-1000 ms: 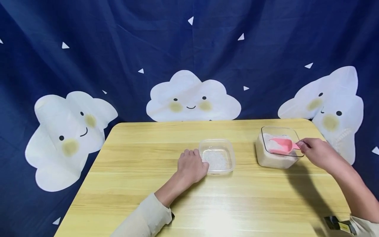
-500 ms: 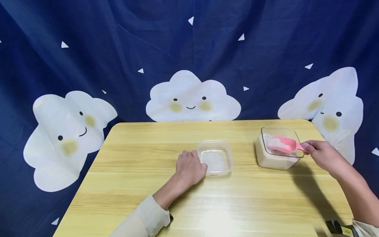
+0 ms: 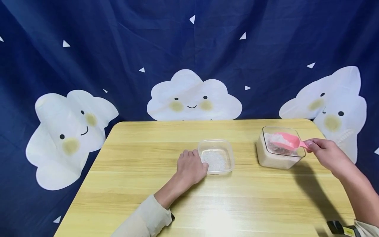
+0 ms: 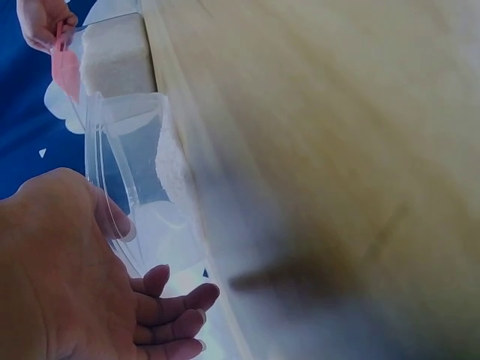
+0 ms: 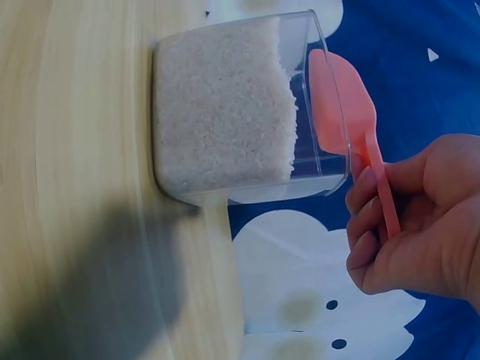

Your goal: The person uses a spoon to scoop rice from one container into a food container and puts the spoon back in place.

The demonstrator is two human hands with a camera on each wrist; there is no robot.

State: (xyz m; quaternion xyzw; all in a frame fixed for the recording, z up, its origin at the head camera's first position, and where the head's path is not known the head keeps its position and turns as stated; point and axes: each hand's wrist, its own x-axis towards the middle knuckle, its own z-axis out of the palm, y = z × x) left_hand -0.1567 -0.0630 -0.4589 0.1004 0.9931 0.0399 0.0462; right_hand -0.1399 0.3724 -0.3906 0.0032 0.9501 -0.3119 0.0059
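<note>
My right hand (image 3: 328,153) grips the handle of a pink scoop (image 3: 293,142) heaped with white rice (image 3: 278,139). The scoop is at the mouth of a square clear canister (image 5: 217,112), mostly full of rice, at the table's right. In the right wrist view the bowl overlaps the canister's rim, above the rice level. My left hand (image 3: 190,168) holds the left side of a low clear plastic container (image 3: 231,158), its thumb at the rim and its fingers along the outer wall. A shallow layer of rice (image 4: 172,161) covers that container's bottom.
Both vessels stand on a light wood table (image 3: 142,144), with a gap of bare wood between them. Behind the table hangs a dark blue curtain (image 3: 127,39) printed with smiling clouds. The right forearm casts a shadow beside the canister.
The scoop has risen a little and shifted right within the canister's mouth, now carrying a heap of rice. My left hand and the low container have stayed nearly where they were.
</note>
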